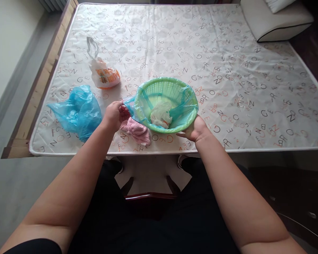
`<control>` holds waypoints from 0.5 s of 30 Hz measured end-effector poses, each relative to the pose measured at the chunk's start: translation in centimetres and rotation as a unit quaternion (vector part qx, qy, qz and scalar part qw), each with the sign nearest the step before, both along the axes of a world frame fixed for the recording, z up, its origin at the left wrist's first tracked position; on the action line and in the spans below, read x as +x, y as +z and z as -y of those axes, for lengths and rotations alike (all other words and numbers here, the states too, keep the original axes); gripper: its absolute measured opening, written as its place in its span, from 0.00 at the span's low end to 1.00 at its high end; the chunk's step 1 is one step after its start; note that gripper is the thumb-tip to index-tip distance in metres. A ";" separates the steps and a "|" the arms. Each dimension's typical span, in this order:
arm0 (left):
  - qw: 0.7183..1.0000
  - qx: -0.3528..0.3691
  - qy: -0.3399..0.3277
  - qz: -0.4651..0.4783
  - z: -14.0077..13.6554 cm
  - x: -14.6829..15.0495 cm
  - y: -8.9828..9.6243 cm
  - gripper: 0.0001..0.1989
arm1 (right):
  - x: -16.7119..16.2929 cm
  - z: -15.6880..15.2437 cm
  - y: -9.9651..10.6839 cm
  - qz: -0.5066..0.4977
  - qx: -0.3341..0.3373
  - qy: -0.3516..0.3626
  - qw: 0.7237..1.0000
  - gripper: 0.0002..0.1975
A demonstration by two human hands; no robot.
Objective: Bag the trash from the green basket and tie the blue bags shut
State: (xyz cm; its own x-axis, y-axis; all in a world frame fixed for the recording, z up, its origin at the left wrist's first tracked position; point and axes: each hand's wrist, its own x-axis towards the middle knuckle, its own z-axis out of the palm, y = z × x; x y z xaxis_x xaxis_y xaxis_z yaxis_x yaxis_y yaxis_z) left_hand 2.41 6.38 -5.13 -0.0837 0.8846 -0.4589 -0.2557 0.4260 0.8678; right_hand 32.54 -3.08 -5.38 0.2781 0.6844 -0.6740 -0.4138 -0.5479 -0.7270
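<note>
Pinching blue liner (180, 108) with left grip (113, 114), gripping green basket (160, 87) with right grip (196, 129), over the near side of the mattress (241, 106). Should handle light, springy (probably slippery where lined); best held by the rim (166, 130).

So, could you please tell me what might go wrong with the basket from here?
The thin blue liner might tear or slip off the green basket if the left hand, which seems to pinch its edge, pulls too hard. The basket could tip if the right hand at its near right side slips, perhaps spilling the crumpled white plastic inside.
</note>
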 end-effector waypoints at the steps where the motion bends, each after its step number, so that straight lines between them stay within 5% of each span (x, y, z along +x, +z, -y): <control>1: 1.000 0.002 -0.001 0.004 0.0 0.0 0.0 0.10 | -0.1 0.1 0.0 -0.030 -0.027 0.014 0.999 0.24; 6: 0.999 0.014 -0.029 0.012 0.3 0.1 -0.1 0.10 | 0.0 0.0 -0.7 -0.051 -0.087 -0.005 0.995 0.13; 15: 0.999 0.012 -0.046 0.002 0.1 -0.4 -0.1 0.11 | -0.3 -0.4 -1.4 -0.066 -0.086 -0.048 0.993 0.02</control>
